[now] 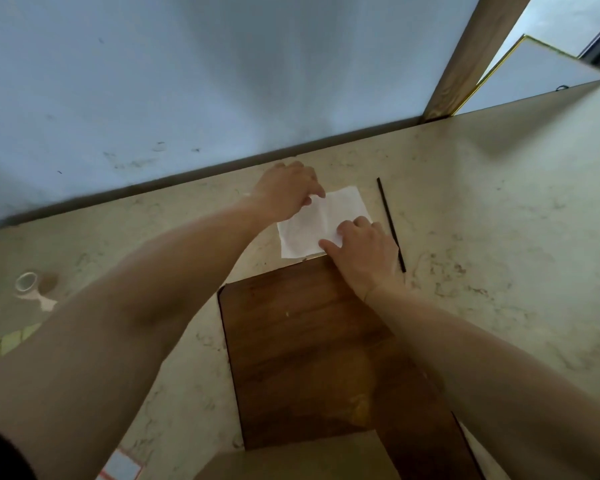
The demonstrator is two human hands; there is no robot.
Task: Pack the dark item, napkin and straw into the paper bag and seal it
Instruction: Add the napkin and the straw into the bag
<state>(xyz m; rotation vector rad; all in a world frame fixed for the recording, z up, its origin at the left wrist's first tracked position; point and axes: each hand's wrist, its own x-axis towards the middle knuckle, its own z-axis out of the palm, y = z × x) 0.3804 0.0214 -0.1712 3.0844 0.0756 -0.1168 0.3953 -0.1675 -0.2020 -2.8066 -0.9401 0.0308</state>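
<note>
A white napkin (312, 230) lies on the beige marbled table (482, 237), partly folded with a crease down its middle. My left hand (288, 190) pinches the napkin's far left edge. My right hand (364, 251) rests on its near right corner, fingers bent over the edge. A thin black straw (391, 225) lies just right of the napkin, beside my right hand. A dark brown flat board (309, 358) lies in front of the napkin, under my right forearm. A tan paper surface (291, 459), possibly the paper bag, shows at the bottom edge.
A roll of clear tape (26, 282) sits near the table's left edge. A pale blue wall (187, 81) runs close behind the napkin. A wooden post (471, 57) stands at the back right. A white label (120, 467) lies at the near left.
</note>
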